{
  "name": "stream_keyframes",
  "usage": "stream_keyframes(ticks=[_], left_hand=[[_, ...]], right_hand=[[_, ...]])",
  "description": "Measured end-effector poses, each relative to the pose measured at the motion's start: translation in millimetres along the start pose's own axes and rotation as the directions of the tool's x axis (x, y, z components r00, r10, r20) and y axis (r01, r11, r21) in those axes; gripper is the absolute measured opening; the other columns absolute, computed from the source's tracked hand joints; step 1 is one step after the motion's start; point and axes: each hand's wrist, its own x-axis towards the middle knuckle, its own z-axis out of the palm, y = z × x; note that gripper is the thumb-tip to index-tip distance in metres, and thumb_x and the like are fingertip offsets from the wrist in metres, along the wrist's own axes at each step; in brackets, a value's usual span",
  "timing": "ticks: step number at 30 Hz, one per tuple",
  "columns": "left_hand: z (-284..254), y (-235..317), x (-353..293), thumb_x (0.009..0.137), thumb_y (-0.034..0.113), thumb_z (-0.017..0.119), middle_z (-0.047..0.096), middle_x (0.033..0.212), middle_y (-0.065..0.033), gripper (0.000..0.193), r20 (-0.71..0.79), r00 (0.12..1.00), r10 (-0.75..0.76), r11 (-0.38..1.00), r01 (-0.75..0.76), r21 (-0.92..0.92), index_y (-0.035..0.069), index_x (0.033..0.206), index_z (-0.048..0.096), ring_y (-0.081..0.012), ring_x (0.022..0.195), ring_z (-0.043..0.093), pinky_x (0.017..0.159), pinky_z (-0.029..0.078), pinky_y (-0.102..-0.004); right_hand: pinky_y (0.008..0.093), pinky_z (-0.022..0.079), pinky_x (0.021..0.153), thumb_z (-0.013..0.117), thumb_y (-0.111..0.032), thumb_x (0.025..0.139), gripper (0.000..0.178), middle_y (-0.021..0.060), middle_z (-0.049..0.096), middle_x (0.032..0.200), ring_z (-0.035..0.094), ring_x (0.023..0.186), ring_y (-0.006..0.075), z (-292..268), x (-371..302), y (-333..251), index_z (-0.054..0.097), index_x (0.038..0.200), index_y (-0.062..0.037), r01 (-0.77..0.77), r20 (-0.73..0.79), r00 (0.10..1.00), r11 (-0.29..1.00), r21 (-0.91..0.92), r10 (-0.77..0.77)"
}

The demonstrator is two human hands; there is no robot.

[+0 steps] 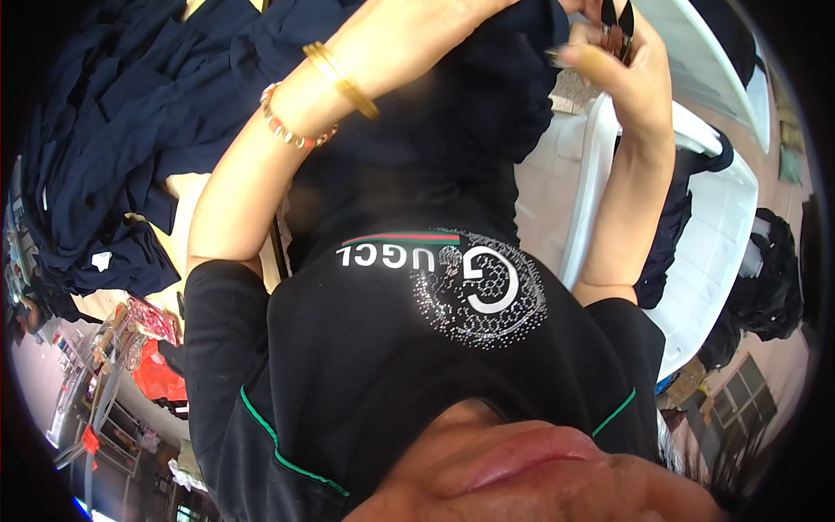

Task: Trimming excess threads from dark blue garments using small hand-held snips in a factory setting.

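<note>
My right hand (pixel 633 78) is at the upper right, fingers curled round a small pair of thread snips (pixel 627 19) with two dark, pointed blades. The blades point up toward the top edge, slightly apart. From the left, my left forearm (pixel 348 78), with gold bangles and a beaded bracelet, reaches across to the top edge. Only the back of my left hand (pixel 478 5) shows there; its fingers are cut off or hidden. Under the left arm, dark navy cloth (pixel 452 113) spreads over my lap. It reaches close to my right hand, but contact between them cannot be made out.
A heap of navy cloth (pixel 130 104) covers a pale surface (pixel 187 204) at the left. To my right stands a white plastic tub (pixel 735 226) with dark cloth in it; a white curved panel (pixel 722 61) rises beyond. Dark bundles (pixel 765 283) lie on the floor farther right.
</note>
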Motion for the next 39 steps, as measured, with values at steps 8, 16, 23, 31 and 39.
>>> stream_keyframes(ticks=[8, 16, 23, 31, 39], left_hand=[[-12, 2, -14, 0.099, 0.006, 0.065, 0.064, 0.096, -0.0005, 0.013, -0.045, 0.996, -0.072, 0.968, 0.059, -0.244, -0.004, 0.107, 0.065, -0.0071, 0.088, 0.057, 0.082, 0.047, -0.0218], [-6, -45, -17, 0.106, 0.013, 0.058, 0.064, 0.103, 0.0046, 0.019, -0.01, 0.981, -0.194, 0.822, 0.157, -0.547, -0.003, 0.112, 0.067, -0.0037, 0.093, 0.056, 0.086, 0.046, -0.0192], [-2, -75, -18, 0.108, 0.016, 0.054, 0.06, 0.1, 0.0019, 0.02, -0.193, 0.974, 0.121, 0.899, -0.19, -0.396, -0.001, 0.11, 0.063, -0.0067, 0.095, 0.054, 0.088, 0.045, -0.0224], [-2, -51, -26, 0.108, 0.02, 0.055, 0.058, 0.1, -0.0001, 0.022, -0.18, 0.984, -0.01, 0.961, -0.04, -0.272, -0.001, 0.111, 0.061, -0.0091, 0.096, 0.053, 0.088, 0.045, -0.0239], [5, -71, -25, 0.102, 0.012, 0.058, 0.057, 0.107, -0.0007, 0.017, -0.071, 0.995, -0.069, 0.843, 0.019, -0.538, -0.001, 0.113, 0.06, -0.0102, 0.102, 0.053, 0.094, 0.044, -0.0244]], right_hand=[[0.0153, 0.026, 0.052, 0.074, -0.008, 0.093, 0.018, -0.0054, 0.065, 0.08, 0.044, 0.057, -0.0024, -21, -9, 28, 0.074, 0.11, -0.0018, 0.024, -0.212, 0.977, 1.0, -0.011, -0.026], [0.022, 0.042, 0.082, 0.06, -0.023, 0.105, 0.031, 0.0032, 0.064, 0.11, 0.055, 0.096, 0.0082, -19, 0, 35, 0.062, 0.13, -0.004, 0.101, -0.231, 0.956, 0.939, -0.329, -0.184], [0.0263, 0.047, 0.093, 0.063, -0.019, 0.105, 0.027, 0.0048, 0.066, 0.112, 0.061, 0.106, 0.0126, 7, 1, 34, 0.061, 0.126, -0.0033, 0.148, -0.123, 0.961, 0.834, -0.531, -0.249], [0.0237, 0.049, 0.094, 0.067, -0.017, 0.102, 0.029, 0.0037, 0.068, 0.115, 0.063, 0.106, 0.0116, 12, 2, 34, 0.064, 0.128, -0.0022, 0.026, -0.054, 0.997, 0.923, -0.383, -0.05], [0.0243, 0.049, 0.097, 0.067, -0.015, 0.102, 0.03, 0.0034, 0.068, 0.114, 0.063, 0.107, 0.0112, 11, 7, 44, 0.068, 0.129, -0.0042, 0.121, -0.055, 0.986, 0.898, -0.424, -0.159]])
